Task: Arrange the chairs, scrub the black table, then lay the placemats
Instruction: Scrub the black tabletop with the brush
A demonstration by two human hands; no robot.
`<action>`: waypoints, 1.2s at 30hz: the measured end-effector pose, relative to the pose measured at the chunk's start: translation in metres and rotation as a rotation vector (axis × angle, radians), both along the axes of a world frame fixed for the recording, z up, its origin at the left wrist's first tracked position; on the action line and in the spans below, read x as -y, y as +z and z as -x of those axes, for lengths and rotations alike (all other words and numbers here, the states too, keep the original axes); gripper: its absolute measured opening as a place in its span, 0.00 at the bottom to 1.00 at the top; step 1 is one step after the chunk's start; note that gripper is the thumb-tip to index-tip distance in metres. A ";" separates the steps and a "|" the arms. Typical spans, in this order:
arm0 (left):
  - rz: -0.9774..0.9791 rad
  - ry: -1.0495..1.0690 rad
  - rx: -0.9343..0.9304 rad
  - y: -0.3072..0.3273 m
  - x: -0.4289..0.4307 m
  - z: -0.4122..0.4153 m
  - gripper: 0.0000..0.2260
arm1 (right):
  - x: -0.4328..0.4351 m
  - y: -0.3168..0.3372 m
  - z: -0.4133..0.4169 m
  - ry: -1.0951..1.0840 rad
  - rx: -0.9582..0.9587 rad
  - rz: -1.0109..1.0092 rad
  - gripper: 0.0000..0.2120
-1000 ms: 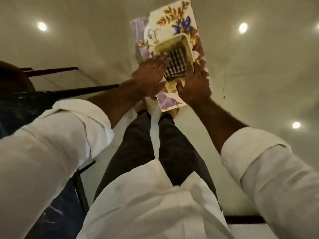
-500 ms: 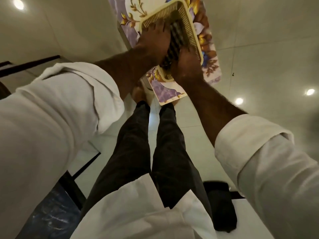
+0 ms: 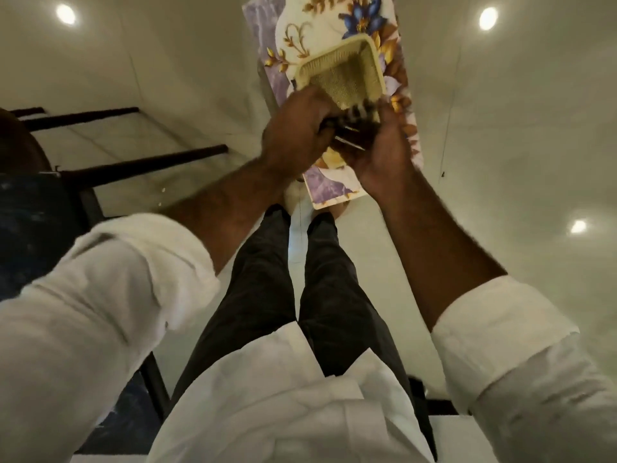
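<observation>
A small stack of dark striped placemats (image 3: 354, 123) is held between both hands, just above the near end of a cream woven basket (image 3: 344, 78). My left hand (image 3: 295, 132) grips the stack's left side with the fingers curled over it. My right hand (image 3: 384, 155) cups it from the right and below. The basket's inside shows bare mesh. It rests on a floral-patterned board (image 3: 334, 25) in front of my feet. A dark marbled table top (image 3: 30, 228) lies at my left.
Black chair rails (image 3: 140, 162) cross the pale glossy floor (image 3: 517, 145) at the left, beside a rounded brown chair part (image 3: 16, 145). A black bar (image 3: 437, 407) and a white surface sit at the bottom right. Ceiling lights reflect in the floor.
Both hands were flat inside the basket on the striped mats. They have since closed on the stack and drawn it up and toward me, uncovering the basket's inside.
</observation>
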State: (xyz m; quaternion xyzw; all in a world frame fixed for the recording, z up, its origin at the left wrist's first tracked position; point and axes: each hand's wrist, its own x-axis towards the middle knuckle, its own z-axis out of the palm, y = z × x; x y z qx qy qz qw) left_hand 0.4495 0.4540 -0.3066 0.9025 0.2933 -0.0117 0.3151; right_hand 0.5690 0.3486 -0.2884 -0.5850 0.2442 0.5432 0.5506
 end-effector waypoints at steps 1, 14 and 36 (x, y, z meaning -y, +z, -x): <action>-0.007 0.015 0.045 0.016 0.006 0.012 0.10 | 0.000 0.016 0.002 -0.094 -0.107 -0.065 0.22; -0.446 0.401 0.195 0.175 0.085 0.231 0.10 | -0.039 0.178 0.129 0.535 -0.157 -0.288 0.16; -0.096 0.993 -0.395 0.173 0.118 0.490 0.47 | -0.142 0.168 0.422 1.290 0.343 -0.251 0.14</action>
